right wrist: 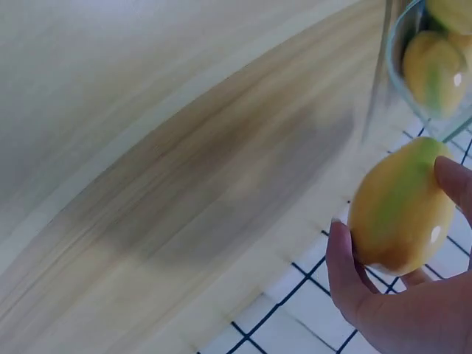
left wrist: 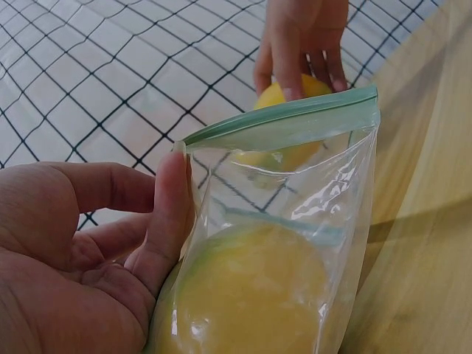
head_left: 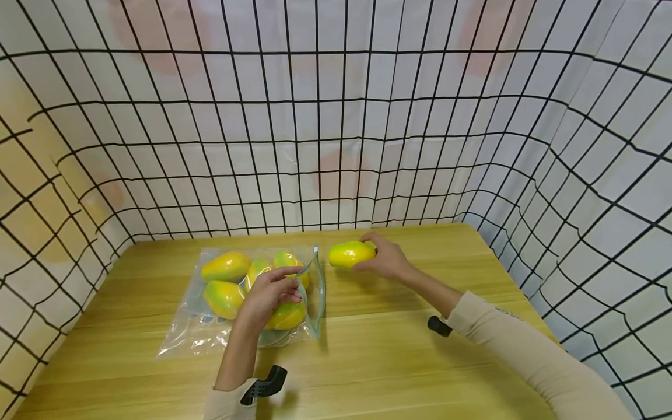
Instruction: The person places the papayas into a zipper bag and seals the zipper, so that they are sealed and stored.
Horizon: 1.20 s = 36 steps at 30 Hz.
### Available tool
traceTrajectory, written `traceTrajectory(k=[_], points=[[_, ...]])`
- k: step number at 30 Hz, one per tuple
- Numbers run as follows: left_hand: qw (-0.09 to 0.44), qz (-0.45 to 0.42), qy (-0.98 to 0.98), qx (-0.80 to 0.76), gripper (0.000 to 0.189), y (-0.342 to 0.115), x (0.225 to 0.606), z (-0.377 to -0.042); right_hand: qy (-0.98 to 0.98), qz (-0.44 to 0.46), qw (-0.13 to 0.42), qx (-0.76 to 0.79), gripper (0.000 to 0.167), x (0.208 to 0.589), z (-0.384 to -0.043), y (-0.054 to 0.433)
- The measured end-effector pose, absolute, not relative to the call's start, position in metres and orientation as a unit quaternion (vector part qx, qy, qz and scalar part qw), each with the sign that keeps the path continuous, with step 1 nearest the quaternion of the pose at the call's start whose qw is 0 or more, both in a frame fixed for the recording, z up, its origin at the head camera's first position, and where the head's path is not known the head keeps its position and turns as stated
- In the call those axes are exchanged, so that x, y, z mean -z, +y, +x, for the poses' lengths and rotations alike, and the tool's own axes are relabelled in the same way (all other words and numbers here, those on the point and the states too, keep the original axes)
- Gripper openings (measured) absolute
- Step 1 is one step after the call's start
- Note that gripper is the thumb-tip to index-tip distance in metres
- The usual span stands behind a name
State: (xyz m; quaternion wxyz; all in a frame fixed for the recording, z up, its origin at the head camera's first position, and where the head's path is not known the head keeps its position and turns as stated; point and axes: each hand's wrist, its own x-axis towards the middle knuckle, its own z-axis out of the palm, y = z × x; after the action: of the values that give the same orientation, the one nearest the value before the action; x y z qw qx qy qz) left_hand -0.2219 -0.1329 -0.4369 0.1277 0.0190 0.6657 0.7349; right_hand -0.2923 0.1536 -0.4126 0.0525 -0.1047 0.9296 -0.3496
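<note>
A clear zip bag (head_left: 191, 324) with a green zip edge lies on the left of the table, several yellow-green mangoes (head_left: 224, 267) inside it. Its mouth faces right and gapes. My left hand (head_left: 269, 296) pinches the bag at its mouth, and in the left wrist view the fingertips (left wrist: 175, 177) are right at the zip edge. To the right of the mouth, my right hand (head_left: 387, 258) grips another mango (head_left: 347, 255) by its right end. That mango (right wrist: 398, 206) is yellow with a green streak, close to the bag's opening in the right wrist view.
The wooden table (head_left: 383, 356) ends at the back and sides against pale cloth walls with a black grid (head_left: 341, 140). A black wrist device (head_left: 270, 382) juts out from the left sleeve, another (head_left: 440, 326) from the right sleeve.
</note>
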Motion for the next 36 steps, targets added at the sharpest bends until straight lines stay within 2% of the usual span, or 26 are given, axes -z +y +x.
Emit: traceTrajectory(k=[16,36], points=[[0.128,0.020,0.664,-0.736,0.042,-0.133,0.439,-0.223,0.919,-0.163,0.138,0.332,0.067,0.410,-0.268,0.133],[0.127,0.015,0.666,-0.735,0.042,-0.132,0.437,-0.222,0.913,-0.184,0.197,0.305,0.064,0.410,-0.255,0.119]])
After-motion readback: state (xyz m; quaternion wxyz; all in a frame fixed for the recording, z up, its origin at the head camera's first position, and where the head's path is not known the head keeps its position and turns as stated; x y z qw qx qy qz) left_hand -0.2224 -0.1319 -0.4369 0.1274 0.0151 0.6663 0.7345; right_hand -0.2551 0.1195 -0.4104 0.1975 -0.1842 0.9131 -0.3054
